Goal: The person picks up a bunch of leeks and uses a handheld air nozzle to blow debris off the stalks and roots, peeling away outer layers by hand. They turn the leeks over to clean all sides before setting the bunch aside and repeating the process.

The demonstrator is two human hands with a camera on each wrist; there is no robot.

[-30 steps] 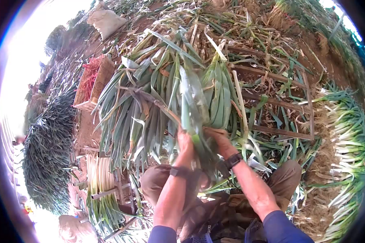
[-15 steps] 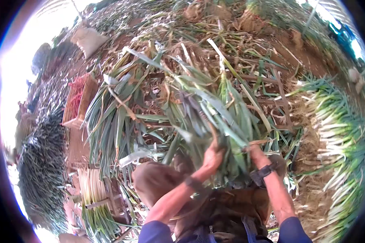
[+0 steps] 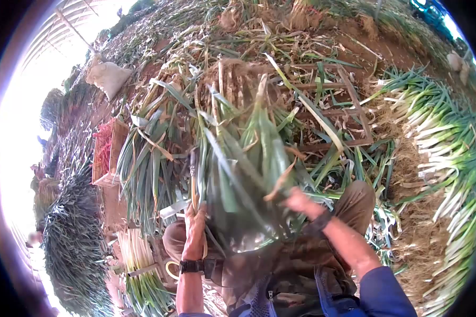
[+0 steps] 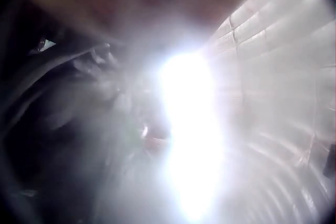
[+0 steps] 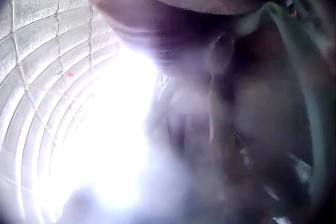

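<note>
A bundle of leeks point(image 3: 259, 142), green leaves toward the person and pale ends away, spreads over the lap, its near leaves blurred. To its left, my left hand point(image 3: 195, 227) grips a thin withered strip point(image 3: 193, 179), dark at its upper end and yellowish below. A pale loop point(image 3: 171, 269) shows beside that wrist. At the bundle's right edge, my right hand point(image 3: 304, 205) is blurred, its fingertips close to a curled dry leaf point(image 3: 280, 182); I cannot tell whether it grips anything. In the right wrist view a green leaf point(image 5: 310, 98) passes beside the hand. Glare washes out the left wrist view.
More leeks point(image 3: 148, 158) lie to the left, near a wooden crate point(image 3: 111, 153) with red strings. A stacked leek bundle point(image 3: 140, 259) stands lower left. A wooden frame point(image 3: 354, 98) lies at right, before a long row of leeks point(image 3: 439, 153). A sack point(image 3: 108, 78) sits far left.
The hands have moved apart: the left toward the left knee, the right off to the right. The leek leaves between them have swung and spread over the lap. The head view has shifted.
</note>
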